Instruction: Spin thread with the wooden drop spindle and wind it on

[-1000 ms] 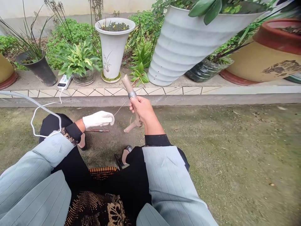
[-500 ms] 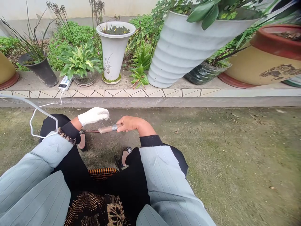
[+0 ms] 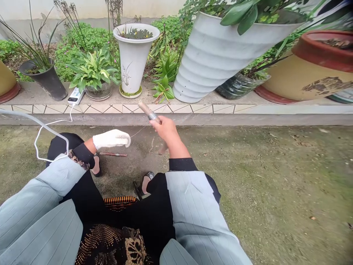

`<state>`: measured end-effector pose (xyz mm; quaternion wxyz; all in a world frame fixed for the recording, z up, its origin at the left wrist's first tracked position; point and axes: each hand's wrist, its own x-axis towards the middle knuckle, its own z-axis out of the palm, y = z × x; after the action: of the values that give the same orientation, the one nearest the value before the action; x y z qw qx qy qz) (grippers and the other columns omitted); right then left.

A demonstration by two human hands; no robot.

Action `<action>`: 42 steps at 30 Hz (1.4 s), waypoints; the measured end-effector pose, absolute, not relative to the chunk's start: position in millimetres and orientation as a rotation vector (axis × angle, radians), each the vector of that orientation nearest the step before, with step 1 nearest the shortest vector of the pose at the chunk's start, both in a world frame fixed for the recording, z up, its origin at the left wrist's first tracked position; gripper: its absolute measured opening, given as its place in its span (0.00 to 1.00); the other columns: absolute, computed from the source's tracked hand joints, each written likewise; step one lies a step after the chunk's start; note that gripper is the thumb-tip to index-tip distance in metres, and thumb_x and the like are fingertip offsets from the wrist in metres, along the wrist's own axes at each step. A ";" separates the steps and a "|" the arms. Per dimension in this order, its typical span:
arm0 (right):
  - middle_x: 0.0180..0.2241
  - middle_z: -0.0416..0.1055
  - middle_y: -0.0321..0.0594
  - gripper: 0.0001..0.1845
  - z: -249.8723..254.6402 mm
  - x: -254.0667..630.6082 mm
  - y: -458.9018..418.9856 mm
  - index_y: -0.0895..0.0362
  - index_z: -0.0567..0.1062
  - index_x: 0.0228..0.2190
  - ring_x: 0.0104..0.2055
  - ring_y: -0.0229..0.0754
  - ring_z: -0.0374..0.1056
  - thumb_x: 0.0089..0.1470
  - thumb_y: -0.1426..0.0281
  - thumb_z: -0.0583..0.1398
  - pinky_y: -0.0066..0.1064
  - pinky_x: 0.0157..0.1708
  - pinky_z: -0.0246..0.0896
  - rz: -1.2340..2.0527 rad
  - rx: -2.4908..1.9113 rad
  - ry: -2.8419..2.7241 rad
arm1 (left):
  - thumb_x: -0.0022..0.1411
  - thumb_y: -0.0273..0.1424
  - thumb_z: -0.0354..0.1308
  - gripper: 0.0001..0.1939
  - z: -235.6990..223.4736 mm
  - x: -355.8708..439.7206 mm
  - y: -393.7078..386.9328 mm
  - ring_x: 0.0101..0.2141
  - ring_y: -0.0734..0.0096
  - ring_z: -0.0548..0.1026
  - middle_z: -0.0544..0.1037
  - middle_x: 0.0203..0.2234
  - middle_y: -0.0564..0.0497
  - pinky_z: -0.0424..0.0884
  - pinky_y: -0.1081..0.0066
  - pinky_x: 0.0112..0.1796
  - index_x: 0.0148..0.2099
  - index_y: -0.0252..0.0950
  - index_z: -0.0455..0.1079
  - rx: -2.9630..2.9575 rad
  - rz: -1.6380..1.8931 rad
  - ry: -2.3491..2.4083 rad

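Far left there's a white cable (image 3: 38,137) looping down over the person's left sleeve (image 3: 46,184) and running up to a white electrical box with a dark display (image 3: 75,96) on the concrete ledge (image 3: 35,92), right beside a black tapered pot (image 3: 47,81) and a leafy hosta in a glass bowl (image 3: 96,92). Below that, the left hand (image 3: 111,139) is in a white glove, fingers bunched together, and honestly I can't tell if it's pinching the thin thread (image 3: 139,131) that leads from its tip toward the stick. A slim rod with a reddish shaft (image 3: 113,154) lies on the mossy concrete ground (image 3: 261,191) just under that glove. Behind it, a tall white flared pot (image 3: 134,55) stands on the ledge. Next over, the bare right hand (image 3: 165,129) is closed tight around a wooden stick (image 3: 145,108) with a metal band (image 3: 152,116), held up above the ground, its top end pointing at the ledge and its lower end blurred below the fist. Further right are a big ribbed white pot (image 3: 220,55), a plastic-bottle planter (image 3: 241,86), and a yellow pot with a red rim (image 3: 311,70).
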<state>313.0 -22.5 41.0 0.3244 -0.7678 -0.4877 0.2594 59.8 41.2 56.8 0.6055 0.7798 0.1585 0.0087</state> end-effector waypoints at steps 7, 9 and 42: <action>0.22 0.65 0.34 0.09 37.3 263.1 -31.6 0.56 0.76 0.28 0.25 0.35 0.58 0.46 0.64 0.64 0.27 0.26 0.47 1.245 -1.826 -2.189 | 0.61 0.42 0.52 0.17 49.8 43.7 53.9 0.19 0.79 0.57 0.63 0.18 0.55 0.54 0.78 0.21 0.33 0.31 0.69 1.802 0.337 0.580; 0.21 0.64 0.31 0.10 45.0 252.3 -38.9 0.55 0.77 0.31 0.24 0.33 0.59 0.45 0.64 0.63 0.26 0.25 0.49 1.547 -1.590 -2.196 | 0.61 0.40 0.51 0.16 47.8 40.4 57.1 0.21 0.78 0.59 0.67 0.21 0.53 0.56 0.77 0.22 0.33 0.31 0.69 1.881 0.376 0.645; 0.32 0.74 0.44 0.12 27.0 270.6 -45.5 0.57 0.76 0.34 0.34 0.42 0.67 0.51 0.62 0.61 0.28 0.30 0.54 0.949 -2.259 -2.103 | 0.67 0.36 0.45 0.16 10.4 55.7 33.0 0.31 0.69 0.71 0.76 0.30 0.49 0.60 0.74 0.31 0.37 0.36 0.73 2.765 0.057 0.475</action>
<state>270.6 -45.5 27.0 -0.0437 -0.6989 -0.6507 0.2936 55.7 33.0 10.4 0.1670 0.9715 0.1670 0.0201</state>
